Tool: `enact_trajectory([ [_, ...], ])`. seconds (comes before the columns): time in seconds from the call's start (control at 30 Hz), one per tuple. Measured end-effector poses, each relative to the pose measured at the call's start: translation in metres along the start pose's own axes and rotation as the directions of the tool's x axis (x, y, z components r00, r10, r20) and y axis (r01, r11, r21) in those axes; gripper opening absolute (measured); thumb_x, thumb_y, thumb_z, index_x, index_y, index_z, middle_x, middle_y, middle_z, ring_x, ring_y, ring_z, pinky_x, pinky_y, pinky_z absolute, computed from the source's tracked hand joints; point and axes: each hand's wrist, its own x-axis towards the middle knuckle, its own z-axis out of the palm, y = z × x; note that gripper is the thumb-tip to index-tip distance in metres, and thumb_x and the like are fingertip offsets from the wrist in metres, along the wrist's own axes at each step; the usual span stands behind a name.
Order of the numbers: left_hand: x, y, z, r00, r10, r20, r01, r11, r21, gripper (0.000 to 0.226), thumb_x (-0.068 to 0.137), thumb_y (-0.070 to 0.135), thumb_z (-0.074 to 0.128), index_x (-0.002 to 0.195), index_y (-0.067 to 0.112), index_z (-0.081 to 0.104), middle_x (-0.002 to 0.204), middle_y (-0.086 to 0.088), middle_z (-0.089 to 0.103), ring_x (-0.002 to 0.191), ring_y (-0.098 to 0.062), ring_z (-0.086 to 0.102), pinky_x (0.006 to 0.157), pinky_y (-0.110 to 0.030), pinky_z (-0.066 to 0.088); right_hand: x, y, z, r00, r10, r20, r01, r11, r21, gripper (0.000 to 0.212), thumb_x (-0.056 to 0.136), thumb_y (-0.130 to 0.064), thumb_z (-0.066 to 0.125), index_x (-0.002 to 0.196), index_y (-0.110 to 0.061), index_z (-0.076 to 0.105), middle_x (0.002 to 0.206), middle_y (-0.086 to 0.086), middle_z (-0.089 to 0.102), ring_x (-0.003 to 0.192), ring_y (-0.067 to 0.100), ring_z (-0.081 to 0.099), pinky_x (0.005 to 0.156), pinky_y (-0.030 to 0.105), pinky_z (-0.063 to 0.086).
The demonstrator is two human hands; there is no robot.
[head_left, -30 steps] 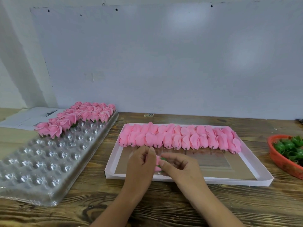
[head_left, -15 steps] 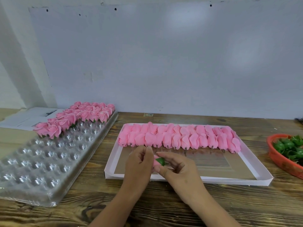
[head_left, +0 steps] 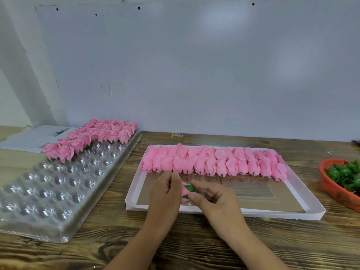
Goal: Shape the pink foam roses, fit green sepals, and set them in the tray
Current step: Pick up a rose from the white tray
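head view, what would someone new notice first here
Most likely the two hands at centre: the left hand and right hand together hold one pink rose with a green sepal at its base. Behind them a packed row of unshaped pink buds fills the far end of the white cardboard tray. To the left, finished roses fill the far end of a clear plastic tray; a red basket of green sepals sits at the right edge.

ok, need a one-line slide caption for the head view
Both hands, left hand and right hand, fit a green sepal onto a pink foam rose above the white box.
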Motion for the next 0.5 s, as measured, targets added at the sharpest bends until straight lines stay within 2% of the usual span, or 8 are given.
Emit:
enact_trajectory([
  [0.2, 0.0013, -0.0022, -0.0006, 1.000, 0.020, -0.003, -0.020, 0.998, 0.058, 0.040, 0.103, 0.019, 0.047, 0.063, 0.018, 0.048, 0.053, 0.013, 0.047, 0.052, -0.001, 0.047, 0.047, -0.015, 0.043, 0.0002, 0.0019, -0.0009, 1.000, 0.012, 0.019, -0.012, 1.000, 0.003, 0.028, 0.081, -0.002, 0.076, 0.102, -0.020, 0.074, 0.091, -0.009, 0.077, 0.091, 0.007, 0.073, 0.080, 0.017, 0.055],
  [0.3, 0.0018, -0.0039, 0.0000, 0.999, 0.044, 0.019, -0.046, 0.991, 0.123, 0.039, 0.102, 0.025, 0.049, 0.063, 0.019, 0.050, 0.054, 0.013, 0.048, 0.054, -0.002, 0.044, 0.051, -0.017, 0.041, 0.0002, 0.0005, -0.0045, 0.998, 0.002, 0.058, 0.007, 0.988, -0.156, 0.038, 0.078, -0.012, 0.082, 0.104, -0.036, 0.071, 0.098, -0.016, 0.075, 0.092, 0.003, 0.070, 0.083, 0.019, 0.055],
  [0.4, 0.0007, -0.0040, 0.0012, 0.995, 0.056, 0.081, -0.064, 0.993, 0.102, 0.033, 0.097, 0.042, 0.051, 0.069, 0.026, 0.057, 0.060, 0.011, 0.056, 0.059, -0.005, 0.052, 0.055, -0.018, 0.043, -0.0005, -0.0015, -0.0066, 0.984, -0.022, 0.176, 0.086, 0.928, -0.362, 0.045, 0.079, -0.024, 0.077, 0.111, -0.052, 0.065, 0.106, -0.024, 0.070, 0.095, 0.000, 0.067, 0.080, 0.017, 0.054],
  [0.43, 0.0000, -0.0024, 0.0013, 0.992, 0.050, 0.115, -0.056, 0.997, 0.046, 0.031, 0.094, 0.051, 0.052, 0.076, 0.027, 0.060, 0.065, 0.010, 0.062, 0.060, -0.005, 0.057, 0.056, -0.018, 0.045, 0.0002, -0.0023, -0.0069, 0.984, -0.035, 0.174, 0.095, 0.931, -0.352, 0.043, 0.080, -0.024, 0.076, 0.112, -0.050, 0.064, 0.106, -0.022, 0.070, 0.096, 0.001, 0.067, 0.080, 0.017, 0.054],
  [0.5, -0.0007, -0.0004, 0.0002, 0.985, 0.057, 0.162, -0.049, 0.998, -0.050, 0.039, 0.086, 0.067, 0.054, 0.092, 0.030, 0.062, 0.072, 0.010, 0.068, 0.062, -0.003, 0.061, 0.056, -0.017, 0.048, 0.0023, -0.0045, -0.0076, 0.991, -0.031, 0.129, 0.057, 0.978, -0.202, 0.033, 0.085, -0.017, 0.075, 0.111, -0.036, 0.066, 0.102, -0.014, 0.074, 0.095, 0.004, 0.069, 0.080, 0.022, 0.055],
])
